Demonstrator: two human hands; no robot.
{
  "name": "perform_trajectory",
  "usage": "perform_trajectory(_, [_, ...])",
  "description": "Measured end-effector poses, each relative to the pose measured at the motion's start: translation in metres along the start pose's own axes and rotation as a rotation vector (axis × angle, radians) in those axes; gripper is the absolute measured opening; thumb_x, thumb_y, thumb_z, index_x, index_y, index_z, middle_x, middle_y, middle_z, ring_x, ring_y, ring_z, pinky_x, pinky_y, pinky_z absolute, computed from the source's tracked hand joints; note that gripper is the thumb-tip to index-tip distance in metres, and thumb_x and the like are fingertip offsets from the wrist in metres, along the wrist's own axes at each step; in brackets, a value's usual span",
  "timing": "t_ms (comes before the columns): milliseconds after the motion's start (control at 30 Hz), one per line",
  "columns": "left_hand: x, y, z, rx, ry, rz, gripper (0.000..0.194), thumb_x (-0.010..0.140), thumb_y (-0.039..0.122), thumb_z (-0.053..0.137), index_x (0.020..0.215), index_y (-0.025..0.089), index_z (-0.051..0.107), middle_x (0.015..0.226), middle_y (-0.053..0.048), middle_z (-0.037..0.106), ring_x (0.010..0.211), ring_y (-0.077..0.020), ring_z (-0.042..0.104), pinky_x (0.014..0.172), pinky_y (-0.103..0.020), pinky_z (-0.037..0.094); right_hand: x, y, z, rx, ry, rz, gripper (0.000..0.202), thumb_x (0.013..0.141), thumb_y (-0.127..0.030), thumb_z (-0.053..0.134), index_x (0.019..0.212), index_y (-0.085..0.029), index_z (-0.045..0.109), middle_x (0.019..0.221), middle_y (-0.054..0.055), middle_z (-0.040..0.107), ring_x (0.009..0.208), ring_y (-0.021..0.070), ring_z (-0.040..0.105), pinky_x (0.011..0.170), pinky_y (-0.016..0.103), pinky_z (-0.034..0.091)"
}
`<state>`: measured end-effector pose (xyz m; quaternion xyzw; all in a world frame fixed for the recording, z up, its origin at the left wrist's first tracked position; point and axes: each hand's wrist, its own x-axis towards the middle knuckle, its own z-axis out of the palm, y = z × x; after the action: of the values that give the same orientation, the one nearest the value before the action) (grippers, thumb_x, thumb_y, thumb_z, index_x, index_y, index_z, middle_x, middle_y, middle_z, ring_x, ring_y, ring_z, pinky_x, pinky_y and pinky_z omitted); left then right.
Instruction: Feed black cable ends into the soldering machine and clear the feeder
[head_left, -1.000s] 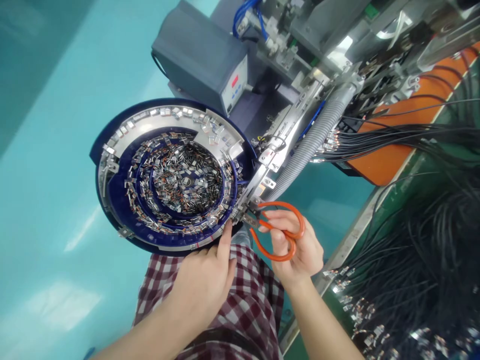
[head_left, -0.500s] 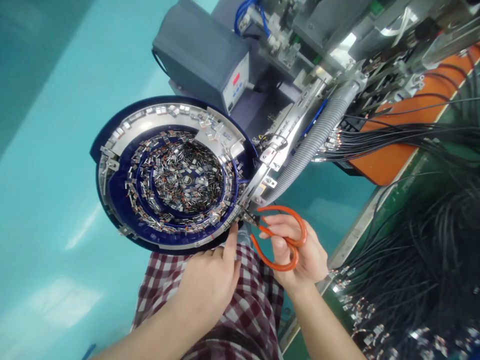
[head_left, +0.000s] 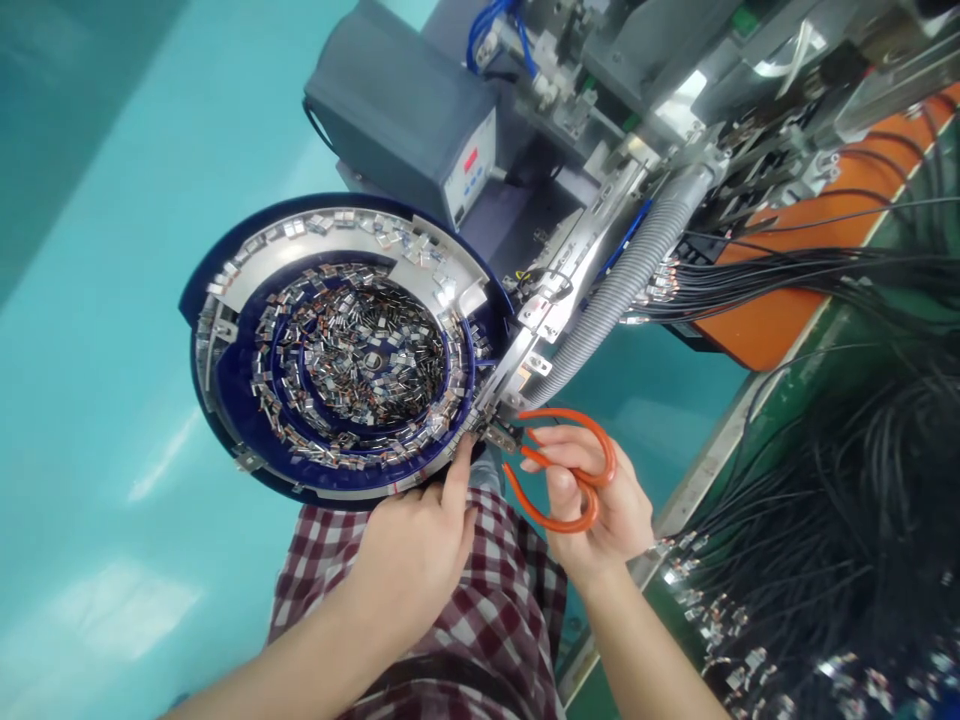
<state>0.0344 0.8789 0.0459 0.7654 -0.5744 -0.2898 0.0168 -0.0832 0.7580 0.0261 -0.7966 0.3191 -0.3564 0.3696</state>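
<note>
My right hand grips orange-handled scissors, their short blades pointing at the metal outlet track beside the bowl. My left hand rests against the near rim of the round blue vibratory feeder bowl, its index finger stretched up to the rim close to the scissor tips. The bowl holds several small shiny metal clips spiralling along its tracks.
A grey control box with a red display stands behind the bowl. A ribbed grey hose runs to the machine. Black wires with metal terminals lie in bundles on the right, by an orange panel. A teal floor lies to the left.
The clips in the bowl have shifted along its tracks. My right hand with the scissors moved slightly right and down. My left index finger stays at the rim.
</note>
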Motion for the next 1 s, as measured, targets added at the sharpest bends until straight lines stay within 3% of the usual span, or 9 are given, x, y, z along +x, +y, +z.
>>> perform_trajectory(233, [0.0004, -0.0021, -0.001, -0.032, -0.003, -0.023, 0.057, 0.091, 0.021, 0.043, 0.143, 0.002, 0.027, 0.077, -0.008, 0.072, 0.059, -0.0236, 0.066, 0.053, -0.035, 0.054, -0.0008, -0.0024, 0.0052, 0.122, -0.107, -0.046, 0.013, 0.091, -0.018, 0.054, 0.099, -0.018, 0.065, 0.09, 0.008, 0.071, 0.079, 0.0205, 0.07, 0.06, 0.035, 0.062])
perform_trajectory(433, [-0.001, -0.0012, -0.0021, 0.017, -0.04, -0.029, 0.059, 0.091, 0.021, 0.044, 0.143, 0.002, 0.025, 0.075, -0.008, 0.072, 0.059, -0.0231, 0.066, 0.052, -0.033, 0.053, 0.0014, 0.0002, 0.0015, 0.021, 0.004, 0.002, 0.011, 0.09, -0.019, 0.056, 0.095, -0.019, 0.066, 0.09, 0.007, 0.072, 0.078, 0.0214, 0.07, 0.066, 0.038, 0.061])
perform_trajectory(600, [0.0011, -0.0006, -0.0036, 0.007, -0.045, -0.02, 0.06, 0.09, 0.021, 0.046, 0.143, 0.002, 0.025, 0.076, -0.008, 0.072, 0.062, -0.0235, 0.067, 0.054, -0.034, 0.054, 0.0061, 0.0023, 0.0012, -0.014, -0.003, -0.049, 0.01, 0.09, -0.019, 0.056, 0.093, -0.019, 0.065, 0.083, 0.006, 0.073, 0.08, 0.0219, 0.07, 0.068, 0.038, 0.06])
perform_trajectory(1000, [0.0056, 0.0014, -0.0033, -0.031, -0.064, -0.044, 0.061, 0.091, 0.019, 0.041, 0.145, 0.001, 0.02, 0.08, -0.01, 0.072, 0.065, -0.0237, 0.068, 0.06, -0.036, 0.056, 0.0015, -0.0011, 0.0015, 0.114, -0.064, 0.039, 0.012, 0.088, -0.017, 0.057, 0.097, -0.018, 0.066, 0.087, 0.006, 0.071, 0.08, 0.022, 0.07, 0.065, 0.038, 0.062])
